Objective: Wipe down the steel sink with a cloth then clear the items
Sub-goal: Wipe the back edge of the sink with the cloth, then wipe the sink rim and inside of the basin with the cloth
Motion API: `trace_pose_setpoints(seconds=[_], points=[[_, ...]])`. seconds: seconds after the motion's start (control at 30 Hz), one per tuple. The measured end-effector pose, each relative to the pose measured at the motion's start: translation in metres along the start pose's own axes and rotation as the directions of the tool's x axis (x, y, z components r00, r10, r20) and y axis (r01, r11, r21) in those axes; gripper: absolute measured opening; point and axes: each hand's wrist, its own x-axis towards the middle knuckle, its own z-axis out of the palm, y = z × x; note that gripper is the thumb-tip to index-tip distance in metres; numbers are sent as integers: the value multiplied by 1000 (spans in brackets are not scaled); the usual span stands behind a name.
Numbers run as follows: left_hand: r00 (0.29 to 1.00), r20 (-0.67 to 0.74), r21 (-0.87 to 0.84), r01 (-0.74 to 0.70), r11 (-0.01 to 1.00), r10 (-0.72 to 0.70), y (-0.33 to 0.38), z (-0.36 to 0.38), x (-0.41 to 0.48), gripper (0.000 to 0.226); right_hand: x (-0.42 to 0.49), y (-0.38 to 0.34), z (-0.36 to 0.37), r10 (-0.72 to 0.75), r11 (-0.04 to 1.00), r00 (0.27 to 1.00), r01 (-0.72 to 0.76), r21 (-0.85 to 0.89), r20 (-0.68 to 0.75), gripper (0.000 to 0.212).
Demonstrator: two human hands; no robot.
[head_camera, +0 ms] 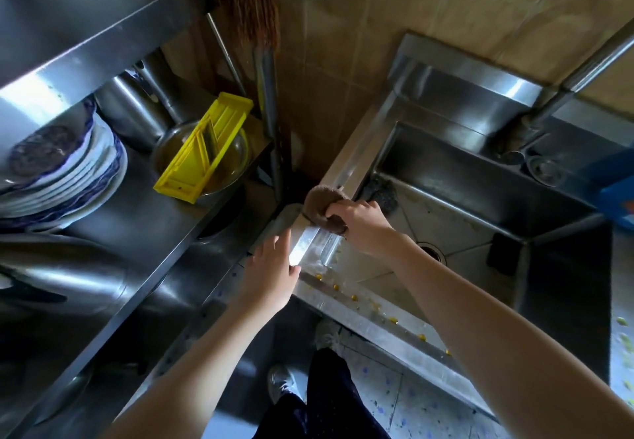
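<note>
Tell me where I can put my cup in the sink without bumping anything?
The sink floor is bare between the steel scrubber, the drain and the black sponge. The left rim is crowded: the right hand grips the cloth there, the left hand beside it. Yellow crumbs dot the front rim.
</note>
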Motion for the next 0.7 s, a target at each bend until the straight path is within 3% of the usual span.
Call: trace_pose_setpoints(seconds=[0.2, 0.33, 0.6, 0.7], points=[[1000, 7, -16, -7, 1000, 7, -6, 3, -17, 56, -12, -24, -11, -81, 981, 986, 104, -163, 145, 43], [1000, -8, -20, -30, 999, 30, -12, -3, -19, 54, -19, -37, -18, -91, 974, 961, 141, -179, 262, 46], [997, 28, -4, -72, 997, 72, -31, -11, -28, 57, -38, -61, -6, -10, 999, 923, -8, 46, 384, 56], [996, 46, -5, -75, 997, 75, -36, -14, -29, 57, -51, -64, 0, 38, 998, 917, -55, 32, 397, 50]])
